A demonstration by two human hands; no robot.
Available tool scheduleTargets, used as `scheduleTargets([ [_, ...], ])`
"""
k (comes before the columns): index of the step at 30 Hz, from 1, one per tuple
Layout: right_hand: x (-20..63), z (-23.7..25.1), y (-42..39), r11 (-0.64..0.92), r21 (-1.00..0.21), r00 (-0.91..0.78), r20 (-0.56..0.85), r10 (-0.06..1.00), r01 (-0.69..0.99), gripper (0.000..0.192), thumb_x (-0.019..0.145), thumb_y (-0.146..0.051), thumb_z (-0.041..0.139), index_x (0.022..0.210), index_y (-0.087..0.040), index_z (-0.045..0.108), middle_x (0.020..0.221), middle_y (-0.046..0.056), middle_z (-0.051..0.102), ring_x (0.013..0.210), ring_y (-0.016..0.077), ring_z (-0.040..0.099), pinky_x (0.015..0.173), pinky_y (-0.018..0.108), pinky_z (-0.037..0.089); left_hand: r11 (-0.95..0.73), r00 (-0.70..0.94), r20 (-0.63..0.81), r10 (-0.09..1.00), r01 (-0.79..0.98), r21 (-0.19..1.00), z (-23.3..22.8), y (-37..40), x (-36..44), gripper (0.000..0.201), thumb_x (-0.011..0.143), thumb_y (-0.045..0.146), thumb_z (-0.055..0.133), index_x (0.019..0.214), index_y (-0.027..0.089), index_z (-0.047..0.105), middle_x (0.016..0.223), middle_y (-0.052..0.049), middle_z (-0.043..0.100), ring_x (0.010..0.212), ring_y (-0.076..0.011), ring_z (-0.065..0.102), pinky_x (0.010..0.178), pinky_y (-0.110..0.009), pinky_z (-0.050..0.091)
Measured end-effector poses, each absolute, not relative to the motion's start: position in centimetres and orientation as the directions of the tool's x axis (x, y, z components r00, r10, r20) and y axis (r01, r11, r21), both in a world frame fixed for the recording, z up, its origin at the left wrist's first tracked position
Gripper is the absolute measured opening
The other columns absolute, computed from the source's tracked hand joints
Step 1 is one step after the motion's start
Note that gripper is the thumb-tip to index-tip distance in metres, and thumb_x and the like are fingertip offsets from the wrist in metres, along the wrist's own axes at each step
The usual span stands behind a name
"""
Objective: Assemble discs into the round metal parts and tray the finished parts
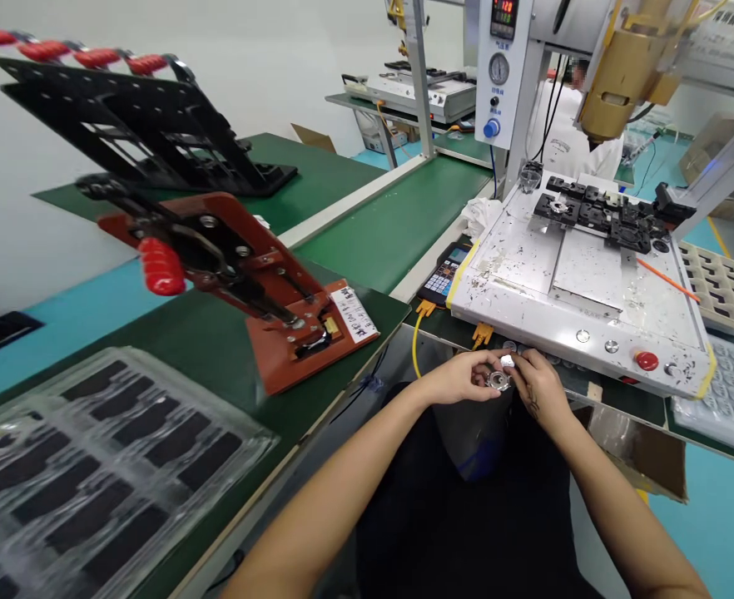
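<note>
Both my hands meet just below the front edge of the white machine base [529,312]. My left hand [460,376] cradles a small round metal ring part [498,381] in its fingertips. My right hand [538,384] pinches a tiny white piece [508,361] right above that ring, touching it. On the machine bed lies a black fixture [597,212] with several black parts in it, under a brass-coloured nozzle head [622,75].
A red toggle-clamp jig [248,283] stands on the green bench to my left, with clear blister trays [92,474] in front of it. A green conveyor belt [392,220] runs behind. Beige and clear part trays [722,291] sit at right. A person in white stands behind the machine.
</note>
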State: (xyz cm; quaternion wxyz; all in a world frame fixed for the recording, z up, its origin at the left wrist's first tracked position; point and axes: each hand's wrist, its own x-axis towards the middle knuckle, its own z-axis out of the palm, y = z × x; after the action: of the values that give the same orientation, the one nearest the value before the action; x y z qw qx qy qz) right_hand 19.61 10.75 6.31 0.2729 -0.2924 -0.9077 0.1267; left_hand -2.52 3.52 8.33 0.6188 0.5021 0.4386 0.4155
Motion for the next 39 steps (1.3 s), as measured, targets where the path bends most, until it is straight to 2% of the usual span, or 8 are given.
scheduleTargets([
  [5, 19.8, 4.9, 10.5, 0.804, -0.401, -0.647, 0.480, 0.593, 0.439, 0.030, 0.113, -0.029, 0.049, 0.123, -0.020, 0.076, 0.109, 0.015, 0.075, 0.100, 0.0293, 0.069, 0.092, 0.044, 0.056, 0.177, 0.315, -0.144, 0.938, -0.078, 0.981, 8.9, 3.6, -3.0, 0.040, 0.072, 0.024, 0.091, 0.104, 0.015, 0.069, 0.165, -0.020, 0.052, 0.085, -0.0093, 0.067, 0.080, -0.028, 0.053],
  [15, 22.0, 3.1, 7.7, 0.775, -0.557, -0.659, 0.467, 0.590, 0.299, 0.023, 0.106, -0.032, 0.061, 0.097, -0.026, 0.081, 0.101, 0.011, 0.082, 0.087, 0.0248, 0.073, 0.074, 0.039, 0.054, 0.139, 0.321, -0.119, 0.940, -0.041, 0.989, 9.1, 3.4, -3.2, 0.037, 0.074, 0.027, 0.088, 0.103, 0.014, 0.069, 0.167, -0.022, 0.050, 0.068, -0.0027, 0.056, 0.067, -0.024, 0.048],
  [19, 23.9, 5.4, 6.4, 0.608, -0.708, -0.461, 0.431, 0.775, 0.359, 0.021, 0.108, -0.036, 0.061, 0.101, -0.023, 0.076, 0.099, 0.011, 0.080, 0.091, 0.0261, 0.075, 0.083, 0.044, 0.058, 0.089, 0.213, -0.091, 0.973, 0.021, 0.996, 9.2, 3.1, -2.1, 0.037, 0.074, 0.027, 0.087, 0.103, 0.015, 0.069, 0.162, -0.021, 0.056, 0.065, -0.0031, 0.054, 0.060, -0.022, 0.044],
  [23, 25.2, 9.1, 6.4, 0.402, -0.839, -0.311, 0.297, 0.903, 0.367, 0.024, 0.107, -0.044, 0.065, 0.106, -0.021, 0.072, 0.079, 0.004, 0.075, 0.065, 0.0194, 0.070, 0.060, 0.032, 0.057, 0.028, 0.127, -0.029, 0.991, 0.006, 1.000, 9.7, 2.3, -0.3, 0.038, 0.075, 0.026, 0.087, 0.107, 0.016, 0.068, 0.159, -0.019, 0.058, 0.068, -0.0048, 0.057, 0.063, -0.023, 0.047],
  [26, 25.0, 11.8, 6.3, 0.210, -0.936, -0.288, 0.125, 0.949, 0.284, 0.032, 0.099, -0.052, 0.074, 0.104, -0.020, 0.076, 0.075, 0.003, 0.074, 0.058, 0.0163, 0.065, 0.053, 0.029, 0.053, 0.048, 0.097, -0.040, 0.995, -0.088, 0.995, 10.5, 1.1, 0.8, 0.041, 0.077, 0.024, 0.088, 0.112, 0.016, 0.067, 0.133, -0.013, 0.073, 0.085, -0.0121, 0.068, 0.080, -0.027, 0.055],
  [30, 23.8, 14.2, 5.8, -0.010, -0.988, -0.290, -0.055, 0.956, 0.155, 0.039, 0.085, -0.056, 0.087, 0.098, -0.020, 0.080, 0.073, 0.003, 0.073, 0.055, 0.0144, 0.058, 0.051, 0.029, 0.051, 0.141, 0.065, -0.126, 0.990, -0.352, 0.925, 11.8, -1.1, 1.6, 0.052, 0.076, 0.024, 0.095, 0.117, 0.016, 0.064, 0.105, -0.006, 0.077, 0.097, -0.0190, 0.076, 0.094, -0.035, 0.060],
  [34, 22.9, 14.5, 5.4, -0.118, -0.990, -0.348, -0.139, 0.927, 0.081, 0.038, 0.080, -0.053, 0.093, 0.090, -0.020, 0.077, 0.065, 0.000, 0.069, 0.051, 0.0125, 0.055, 0.048, 0.027, 0.045, 0.164, 0.039, -0.169, 0.985, -0.531, 0.831, 13.1, -3.0, 1.9, 0.055, 0.076, 0.024, 0.098, 0.118, 0.017, 0.063, 0.111, -0.008, 0.079, 0.100, -0.0247, 0.082, 0.098, -0.041, 0.064],
  [39, 22.4, 14.3, 5.3, -0.164, -0.986, -0.429, -0.163, 0.889, 0.035, 0.034, 0.086, -0.050, 0.090, 0.093, -0.021, 0.074, 0.071, 0.000, 0.069, 0.055, 0.0125, 0.056, 0.051, 0.026, 0.045, 0.197, -0.017, -0.255, 0.967, -0.589, 0.784, 14.6, -4.4, 2.1, 0.063, 0.074, 0.021, 0.100, 0.126, 0.017, 0.065, 0.119, -0.011, 0.081, 0.109, -0.0288, 0.082, 0.108, -0.046, 0.063],
])
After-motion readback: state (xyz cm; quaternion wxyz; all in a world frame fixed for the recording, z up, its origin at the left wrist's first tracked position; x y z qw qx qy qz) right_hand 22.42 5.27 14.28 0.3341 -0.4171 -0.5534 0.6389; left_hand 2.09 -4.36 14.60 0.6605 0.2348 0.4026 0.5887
